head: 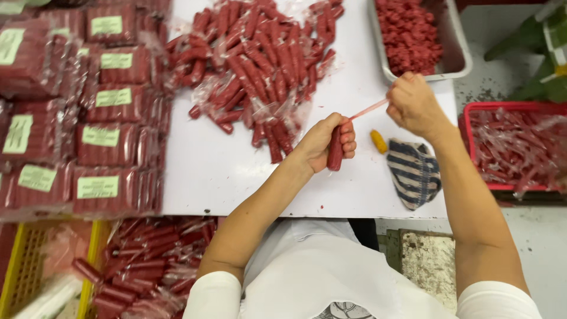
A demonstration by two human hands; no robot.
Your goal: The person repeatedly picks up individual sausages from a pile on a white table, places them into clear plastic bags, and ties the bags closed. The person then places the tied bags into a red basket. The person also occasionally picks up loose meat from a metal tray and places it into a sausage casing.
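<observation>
Red sausage (pixel 335 150) gripped upright in left hand (pixel 323 143); right hand (pixel 413 105) pinching its pink casing strip (pixel 369 110); striped cloth (pixel 414 171) below right hand, yellow piece (pixel 378 141) between hands.

The left hand (pixel 323 143) wraps around most of the red sausage (pixel 335 150), so only its lower end and a bit of the top show. The right hand (pixel 413 105) covers the far end of the thin pink casing strip (pixel 369 109), and its fingertips are turned out of sight. The metal tray (pixel 458 50) of red pieces is cut off by the top edge, as is the pile of loose sausages (pixel 260 65). The stacked labelled packs (pixel 88 112) run off the left edge, their labels too blurred to read. The red basket (pixel 508 106) is cut at the right edge, the yellow crate (pixel 26 266) at the bottom corner
</observation>
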